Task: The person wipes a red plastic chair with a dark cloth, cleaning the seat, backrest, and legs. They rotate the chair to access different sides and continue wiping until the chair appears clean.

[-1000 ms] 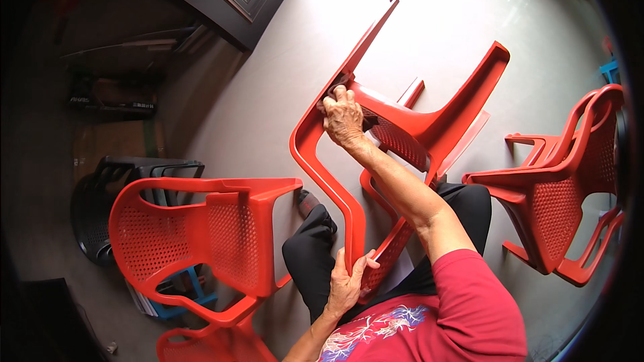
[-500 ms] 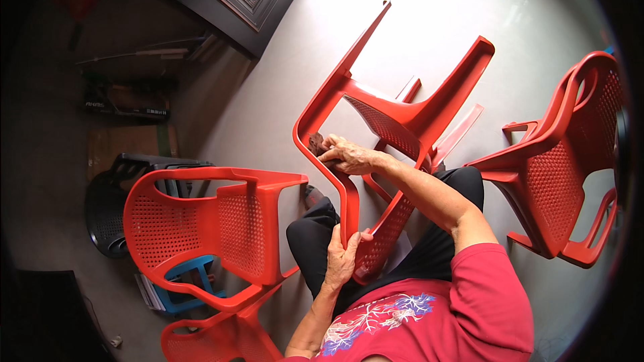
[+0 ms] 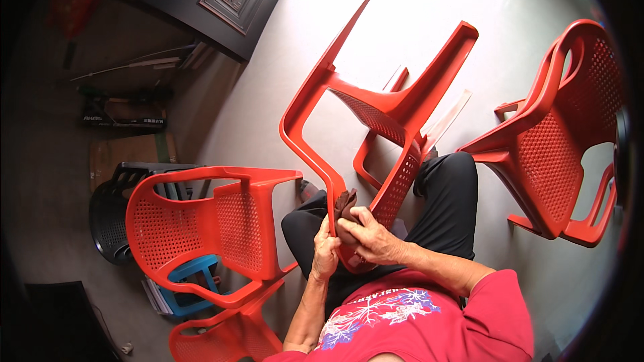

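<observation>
Tilted on its side across my lap is a red plastic chair (image 3: 410, 115), its legs pointing away from me. My left hand (image 3: 325, 255) grips the near end of its armrest, by the backrest. In my right hand (image 3: 377, 238) is a dark brown cloth (image 3: 345, 209), bunched and pressed against the inner side of that same armrest, close to the left hand. Part of the cloth is hidden under my fingers. The chair's perforated backrest rests near my shirt, between my knees.
Another red chair (image 3: 241, 228) lies at the left, with a blue stool (image 3: 194, 275) and a black chair (image 3: 111, 211) behind it. Stacked red chairs (image 3: 550, 167) stand at the right. A dark carved cabinet (image 3: 228, 0) and a cardboard box (image 3: 131, 154) are farther off.
My right hand has drawn the cloth along the armrest toward me, from its far bend to beside my left hand. The left hand still holds the armrest.
</observation>
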